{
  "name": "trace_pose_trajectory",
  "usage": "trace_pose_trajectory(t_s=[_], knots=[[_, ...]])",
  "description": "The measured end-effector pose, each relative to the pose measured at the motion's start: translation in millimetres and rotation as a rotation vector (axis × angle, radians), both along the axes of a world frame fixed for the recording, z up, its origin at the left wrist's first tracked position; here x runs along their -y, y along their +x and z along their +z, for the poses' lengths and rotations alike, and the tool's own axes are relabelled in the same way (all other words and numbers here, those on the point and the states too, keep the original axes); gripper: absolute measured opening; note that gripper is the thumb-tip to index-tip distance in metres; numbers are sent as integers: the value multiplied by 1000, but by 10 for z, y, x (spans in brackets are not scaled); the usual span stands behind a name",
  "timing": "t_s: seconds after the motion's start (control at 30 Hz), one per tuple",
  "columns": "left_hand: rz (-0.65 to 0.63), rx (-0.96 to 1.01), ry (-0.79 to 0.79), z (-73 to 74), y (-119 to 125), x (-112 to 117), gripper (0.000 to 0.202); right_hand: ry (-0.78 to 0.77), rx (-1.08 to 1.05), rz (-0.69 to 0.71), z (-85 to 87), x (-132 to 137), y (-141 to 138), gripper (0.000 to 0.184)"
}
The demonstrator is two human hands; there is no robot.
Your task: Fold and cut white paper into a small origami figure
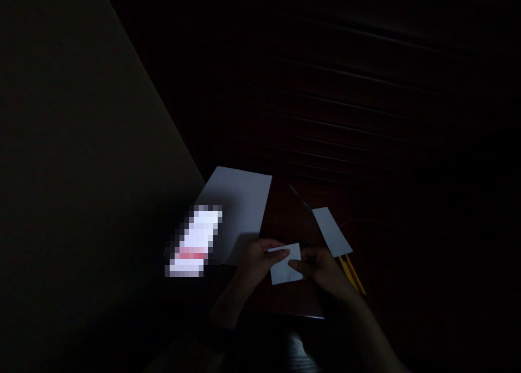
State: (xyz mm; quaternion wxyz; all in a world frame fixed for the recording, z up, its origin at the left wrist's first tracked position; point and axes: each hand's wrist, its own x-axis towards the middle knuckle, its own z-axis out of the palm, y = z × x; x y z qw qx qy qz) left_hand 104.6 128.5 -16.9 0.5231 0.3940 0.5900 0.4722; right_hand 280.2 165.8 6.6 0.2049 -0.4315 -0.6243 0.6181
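The scene is very dark. A small white piece of paper (286,265) is held between both hands above a dark wooden table (293,221). My left hand (258,261) pinches its left edge with thumb and fingers closed. My right hand (321,267) grips its right edge, fingers closed. The paper looks partly folded.
A larger white sheet (240,207) lies on the table at the left. A narrow white paper strip (331,232) lies to the right over scissors with yellow handles (350,272). A blurred white and pink object (195,242) lies at the left. A pale wall (73,172) fills the left side.
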Motion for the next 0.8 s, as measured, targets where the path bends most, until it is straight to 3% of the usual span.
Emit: trace_pose_trajectory(t_s=[0.8], knots=[[-84, 44, 51, -77, -9, -14, 32, 4, 65, -40, -54, -22, 32, 32]])
